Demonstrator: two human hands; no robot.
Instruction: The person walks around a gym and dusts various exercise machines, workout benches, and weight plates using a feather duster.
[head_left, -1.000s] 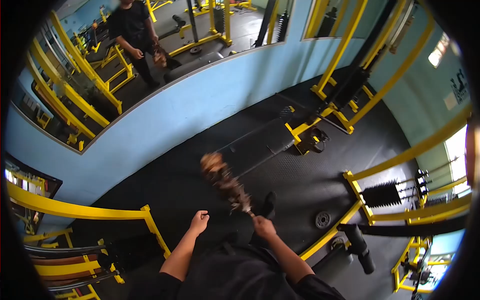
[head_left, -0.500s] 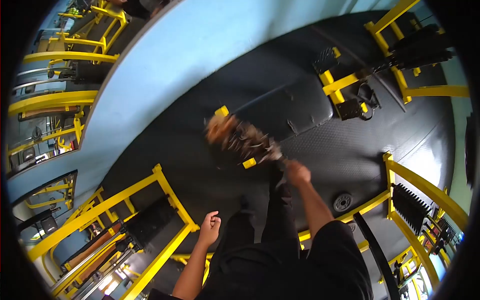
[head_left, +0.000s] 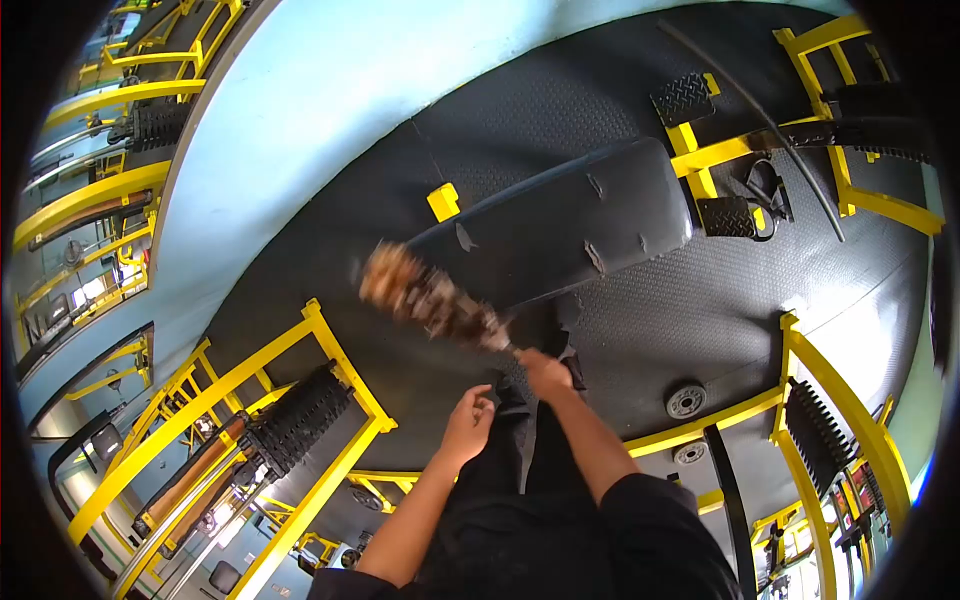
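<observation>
1. Feather duster (head_left: 430, 300) sits just left of centre in my view, blurred, its brown head pointing toward ten o'clock from the right hand (head_left: 545, 372).
2. I see the right hand closed around the duster's thin handle, knuckles up, the forearm running back toward five o'clock into a black sleeve.
3. My left hand (head_left: 468, 425) hangs just beside the right, at about seven o'clock from it, fingers loosely curled and gripping nothing; it lies over the black trousers, and I cannot tell whether it touches them.
4. The duster's head hovers over the near end of a black padded bench (head_left: 570, 225), which stretches away toward two o'clock; I cannot tell whether the feathers touch the pad.
5. A yellow frame (head_left: 330, 345) with a ribbed black roller (head_left: 295, 415) stands at eight o'clock from the hands.
6. Two weight plates (head_left: 686, 402) lie on the black rubber floor (head_left: 700, 310) at three to four o'clock, near another yellow rail.
7. A pale blue wall (head_left: 330, 90) fills eleven o'clock.
</observation>
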